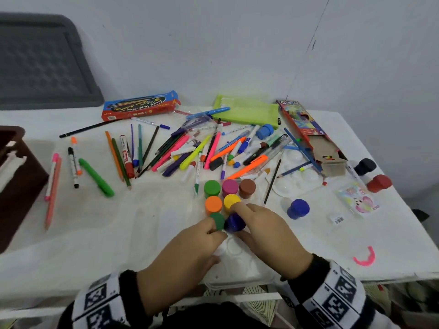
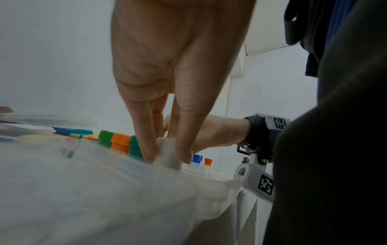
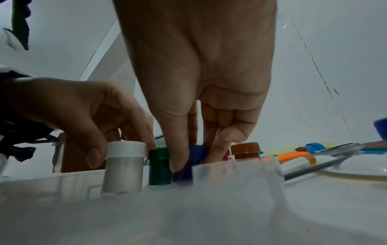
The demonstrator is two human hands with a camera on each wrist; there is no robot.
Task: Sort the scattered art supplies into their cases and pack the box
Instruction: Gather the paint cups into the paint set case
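A clear plastic pot tray (image 1: pixel 237 269) lies at the table's front edge with several paint pots standing in its far end: green (image 1: pixel 212 188), magenta (image 1: pixel 230 187), brown (image 1: pixel 247 187), orange (image 1: pixel 213 204), yellow (image 1: pixel 231 201) and dark green (image 1: pixel 218 220). My right hand (image 1: pixel 237 220) grips a dark blue pot (image 1: pixel 234 222) by its cap, beside the dark green one; the right wrist view shows thumb and fingers around the blue pot (image 3: pixel 196 157). My left hand (image 1: pixel 212 244) pinches a white pot (image 3: pixel 125 165) just nearer than the dark green pot (image 3: pixel 159 165).
Pens, markers and pencils (image 1: pixel 190 148) lie scattered across the middle. Behind them are a red-blue pencil box (image 1: pixel 140 106), a green case (image 1: pixel 249 112) and an open pencil carton (image 1: pixel 308 134). Loose blue (image 1: pixel 298 208), red (image 1: pixel 379 184) and black (image 1: pixel 364 166) pots stand right, by a white palette (image 1: pixel 297 179).
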